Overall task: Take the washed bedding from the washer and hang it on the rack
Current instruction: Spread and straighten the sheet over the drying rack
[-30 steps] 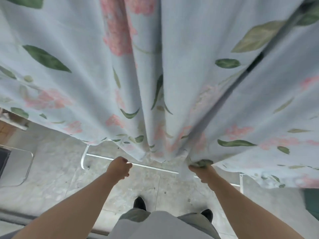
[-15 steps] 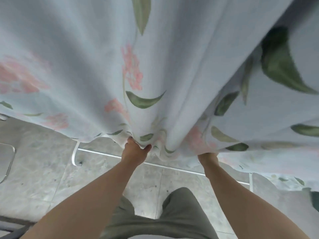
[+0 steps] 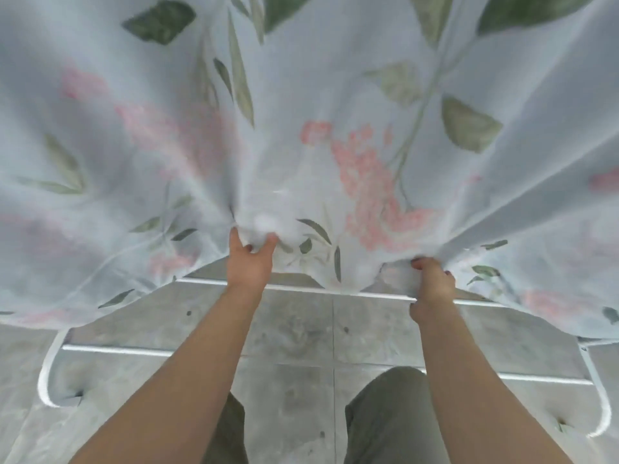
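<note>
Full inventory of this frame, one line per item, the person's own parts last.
bedding sheet: one, pale blue with pink flowers and green leaves, hanging across the upper frame
rack base tubes: several, white, low over the floor beneath the sheet
floor: one, grey tiles, under everything
trouser legs: two, olive, bottom centre
left hand: one, gripping the sheet's lower edge, centre
right hand: one, gripping the same edge, further right

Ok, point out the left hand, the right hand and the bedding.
left hand (image 3: 249, 262), head view, back of the hand
right hand (image 3: 432, 286), head view, knuckles
bedding (image 3: 361, 169), head view, pink flower print
</note>
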Available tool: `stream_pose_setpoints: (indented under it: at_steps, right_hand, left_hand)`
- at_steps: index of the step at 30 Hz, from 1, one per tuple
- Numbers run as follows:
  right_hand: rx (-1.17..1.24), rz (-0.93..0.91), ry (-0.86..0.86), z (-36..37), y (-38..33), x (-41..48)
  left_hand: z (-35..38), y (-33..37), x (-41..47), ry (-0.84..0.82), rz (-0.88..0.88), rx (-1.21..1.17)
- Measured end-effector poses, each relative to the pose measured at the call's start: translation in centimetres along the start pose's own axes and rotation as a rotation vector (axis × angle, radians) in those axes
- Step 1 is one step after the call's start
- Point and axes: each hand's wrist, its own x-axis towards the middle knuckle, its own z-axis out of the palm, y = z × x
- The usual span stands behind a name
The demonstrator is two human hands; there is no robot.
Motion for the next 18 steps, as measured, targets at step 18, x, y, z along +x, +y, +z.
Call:
stream_pose_setpoints:
  at_steps: [18]
  right_hand:
    - [0.776,0.215,-0.396,-2.6,6.3,3.6]
  left_hand:
    - [2.5,-8.3,3.3,-0.518,-0.343,-0.991]
